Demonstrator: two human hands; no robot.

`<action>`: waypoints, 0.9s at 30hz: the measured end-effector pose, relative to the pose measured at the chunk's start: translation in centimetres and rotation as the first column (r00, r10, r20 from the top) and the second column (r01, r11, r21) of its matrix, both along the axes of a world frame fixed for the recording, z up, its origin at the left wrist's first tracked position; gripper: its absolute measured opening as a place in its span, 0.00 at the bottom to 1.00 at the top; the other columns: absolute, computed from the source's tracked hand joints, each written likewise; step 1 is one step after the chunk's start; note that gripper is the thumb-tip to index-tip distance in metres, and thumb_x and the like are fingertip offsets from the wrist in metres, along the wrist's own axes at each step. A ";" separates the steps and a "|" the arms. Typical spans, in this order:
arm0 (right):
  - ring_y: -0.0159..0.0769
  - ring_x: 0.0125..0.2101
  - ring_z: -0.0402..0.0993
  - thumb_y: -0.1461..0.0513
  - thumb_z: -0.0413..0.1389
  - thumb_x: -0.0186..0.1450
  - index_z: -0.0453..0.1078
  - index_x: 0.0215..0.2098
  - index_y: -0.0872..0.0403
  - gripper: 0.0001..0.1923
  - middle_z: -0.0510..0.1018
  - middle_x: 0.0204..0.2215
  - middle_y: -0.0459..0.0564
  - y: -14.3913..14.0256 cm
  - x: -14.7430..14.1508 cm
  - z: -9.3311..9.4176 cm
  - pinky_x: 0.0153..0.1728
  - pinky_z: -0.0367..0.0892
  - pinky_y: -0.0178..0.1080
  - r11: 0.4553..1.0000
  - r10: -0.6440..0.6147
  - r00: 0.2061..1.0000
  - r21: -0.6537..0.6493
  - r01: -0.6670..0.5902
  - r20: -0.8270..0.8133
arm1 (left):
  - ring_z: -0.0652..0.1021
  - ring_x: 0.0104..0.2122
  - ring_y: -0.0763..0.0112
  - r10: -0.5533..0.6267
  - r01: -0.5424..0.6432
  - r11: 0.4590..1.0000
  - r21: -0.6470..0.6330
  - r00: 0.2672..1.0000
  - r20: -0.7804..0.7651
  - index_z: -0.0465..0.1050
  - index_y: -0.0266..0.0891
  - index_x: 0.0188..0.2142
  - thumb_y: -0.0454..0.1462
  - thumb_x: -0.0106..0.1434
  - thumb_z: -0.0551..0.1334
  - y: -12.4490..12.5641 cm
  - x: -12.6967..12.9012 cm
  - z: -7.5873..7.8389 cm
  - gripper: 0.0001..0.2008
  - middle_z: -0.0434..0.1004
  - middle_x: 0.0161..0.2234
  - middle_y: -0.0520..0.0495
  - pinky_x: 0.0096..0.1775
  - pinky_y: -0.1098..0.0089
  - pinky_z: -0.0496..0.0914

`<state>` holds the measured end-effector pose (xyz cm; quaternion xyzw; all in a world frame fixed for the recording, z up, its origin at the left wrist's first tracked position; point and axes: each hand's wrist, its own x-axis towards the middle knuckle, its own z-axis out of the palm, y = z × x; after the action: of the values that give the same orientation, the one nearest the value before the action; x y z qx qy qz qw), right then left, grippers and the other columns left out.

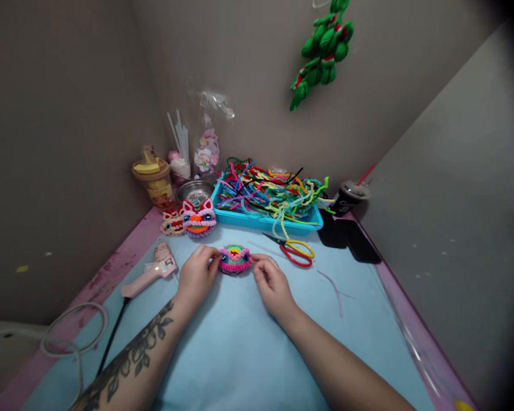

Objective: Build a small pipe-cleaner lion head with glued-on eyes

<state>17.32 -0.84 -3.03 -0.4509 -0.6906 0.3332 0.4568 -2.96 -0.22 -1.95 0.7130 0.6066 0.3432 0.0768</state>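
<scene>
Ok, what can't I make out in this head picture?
In the head view:
Back of the pink-trimmed craft face: turned away from the camera.
Whether the left hand and right hand pinch or merely touch it: contact too small.
Floor of the blue tray: covered by fuzzy stems.
Lower end of the black cord: behind the left forearm.
Top of the green ornament: cut by the upper edge.

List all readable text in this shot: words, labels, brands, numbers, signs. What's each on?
Nothing reads in full.
"C…": white lettering on the dark cup; the rest is too blurred.
Yellow cup: print too small and blurred to read.
Pink face craft between the hands: no text visible.
</scene>
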 end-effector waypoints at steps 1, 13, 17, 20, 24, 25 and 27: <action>0.40 0.47 0.68 0.62 0.48 0.66 0.63 0.29 0.52 0.07 0.72 0.43 0.54 0.0 0.0 0.0 0.47 0.61 0.41 1.000 0.000 1.000 0.000 0.000 -0.001 | 0.74 0.32 0.68 -0.001 0.001 1.000 0.004 1.000 0.001 0.69 0.40 0.33 0.37 0.63 0.56 0.0 0.0 0.0 0.05 0.72 0.33 0.49 0.33 0.70 0.67; 0.40 0.48 0.67 0.63 0.48 0.66 0.63 0.29 0.52 0.07 0.71 0.43 0.54 0.0 -0.1 -0.1 0.48 0.61 0.42 1.000 0.008 1.000 0.000 -0.008 -0.002 | 0.73 0.30 0.69 -0.007 0.006 0.999 0.050 0.999 0.036 0.68 0.40 0.31 0.39 0.62 0.58 -0.3 0.4 0.0 0.06 0.72 0.29 0.50 0.33 0.70 0.66; 0.40 0.48 0.67 0.63 0.48 0.66 0.63 0.29 0.52 0.07 0.71 0.42 0.54 0.0 -0.1 -0.1 0.48 0.61 0.42 1.000 0.011 1.000 0.004 -0.011 -0.003 | 0.74 0.31 0.67 -0.007 0.007 1.000 0.017 1.000 0.026 0.68 0.40 0.30 0.38 0.61 0.58 -0.1 0.9 0.2 0.05 0.73 0.30 0.50 0.34 0.70 0.66; 0.40 0.48 0.67 0.63 0.48 0.66 0.63 0.29 0.52 0.07 0.71 0.43 0.54 0.0 -0.1 -0.2 0.48 0.61 0.42 1.000 0.013 1.000 0.008 -0.013 -0.006 | 0.74 0.31 0.67 -0.005 0.005 1.000 -0.004 0.999 0.045 0.68 0.40 0.29 0.38 0.60 0.58 -0.1 1.2 0.5 0.05 0.73 0.29 0.50 0.34 0.69 0.66; 0.40 0.47 0.67 0.63 0.48 0.66 0.63 0.29 0.52 0.07 0.71 0.43 0.54 0.0 0.0 -0.2 0.48 0.61 0.42 1.000 0.012 1.000 0.006 -0.012 -0.011 | 0.73 0.29 0.69 0.030 -0.027 0.999 -0.025 0.993 0.116 0.69 0.40 0.28 0.38 0.59 0.59 -0.1 1.2 0.9 0.05 0.72 0.27 0.51 0.32 0.70 0.65; 0.40 0.47 0.67 0.63 0.48 0.66 0.63 0.29 0.52 0.07 0.71 0.42 0.54 0.0 0.0 -0.2 0.48 0.61 0.41 1.000 0.008 1.000 0.006 -0.008 -0.013 | 0.72 0.27 0.69 0.046 -0.043 0.999 -0.023 0.989 0.142 0.69 0.39 0.28 0.38 0.58 0.59 -0.1 1.0 1.0 0.06 0.72 0.27 0.51 0.31 0.71 0.64; 0.40 0.47 0.67 0.63 0.49 0.65 0.63 0.29 0.52 0.07 0.71 0.42 0.54 0.0 0.0 -0.1 0.47 0.61 0.41 1.000 -0.007 1.000 0.007 0.007 -0.018 | 0.70 0.25 0.71 0.088 -0.087 0.996 -0.015 0.978 0.189 0.69 0.39 0.26 0.40 0.58 0.60 -0.1 0.3 1.2 0.08 0.70 0.24 0.52 0.29 0.72 0.63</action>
<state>17.34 -0.87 -3.13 -0.4487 -0.6861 0.3334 0.4656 -2.65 -0.29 -0.77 0.6494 0.6285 0.4105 0.1214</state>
